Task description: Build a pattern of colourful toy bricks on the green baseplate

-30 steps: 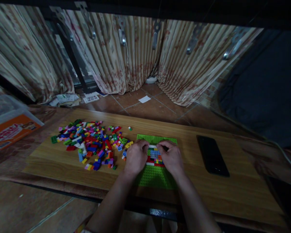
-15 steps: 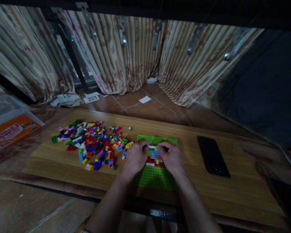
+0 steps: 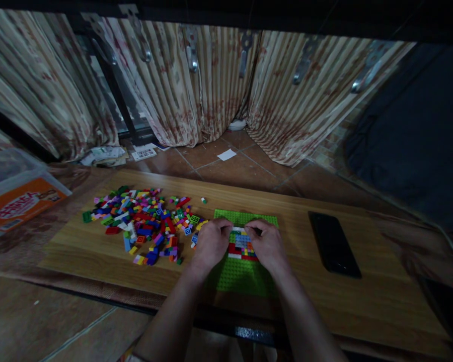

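A green studded baseplate (image 3: 245, 281) lies on the wooden board, bearing a flat block of coloured building bricks (image 3: 243, 243) in red, blue, white, yellow and orange. Along the far side of that block runs a white brick (image 3: 238, 229). My left hand (image 3: 213, 244) has its thumb and fingers closed at the white brick's left end. At its right end, my right hand (image 3: 266, 243) pinches in the same way. Both hands rest over the baseplate and cover the sides of the brick block. The fingertips partly hide the white brick's ends.
A wide pile of loose bricks (image 3: 143, 221) spreads on the wooden board (image 3: 98, 261) to the left. A black phone (image 3: 334, 244) lies at the right. Beyond the board's left end stands a clear plastic box (image 3: 26, 201) with an orange label. Striped curtains (image 3: 211, 90) hang behind.
Both hands keep their pinch at the white brick, with no clear movement over the baseplate. The whole view has shifted very slightly.
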The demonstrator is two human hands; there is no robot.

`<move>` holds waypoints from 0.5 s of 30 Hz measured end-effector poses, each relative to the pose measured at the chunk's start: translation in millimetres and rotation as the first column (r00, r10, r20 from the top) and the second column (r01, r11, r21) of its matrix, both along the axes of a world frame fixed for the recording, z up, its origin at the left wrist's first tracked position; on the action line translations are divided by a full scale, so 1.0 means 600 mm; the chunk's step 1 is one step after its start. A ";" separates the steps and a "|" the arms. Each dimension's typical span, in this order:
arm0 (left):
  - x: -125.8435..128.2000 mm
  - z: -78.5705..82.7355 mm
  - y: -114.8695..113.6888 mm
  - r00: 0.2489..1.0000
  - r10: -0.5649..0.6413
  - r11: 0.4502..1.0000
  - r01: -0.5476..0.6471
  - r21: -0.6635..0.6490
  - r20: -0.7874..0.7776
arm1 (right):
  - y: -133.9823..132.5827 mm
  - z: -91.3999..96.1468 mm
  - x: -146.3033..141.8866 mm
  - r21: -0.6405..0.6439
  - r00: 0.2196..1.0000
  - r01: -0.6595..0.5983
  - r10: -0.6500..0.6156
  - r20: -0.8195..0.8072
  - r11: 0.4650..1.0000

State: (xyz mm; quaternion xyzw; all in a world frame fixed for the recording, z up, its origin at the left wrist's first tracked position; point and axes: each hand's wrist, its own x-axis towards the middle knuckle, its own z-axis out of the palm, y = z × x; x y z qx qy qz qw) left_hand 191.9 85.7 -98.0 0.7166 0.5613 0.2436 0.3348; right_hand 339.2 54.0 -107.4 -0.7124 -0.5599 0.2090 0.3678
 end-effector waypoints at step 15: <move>0.004 0.005 -0.007 0.994 0.005 0.999 0.000 0.046 -0.106 | 0.003 -0.002 0.000 -0.007 0.997 -0.044 0.044 0.064 0.999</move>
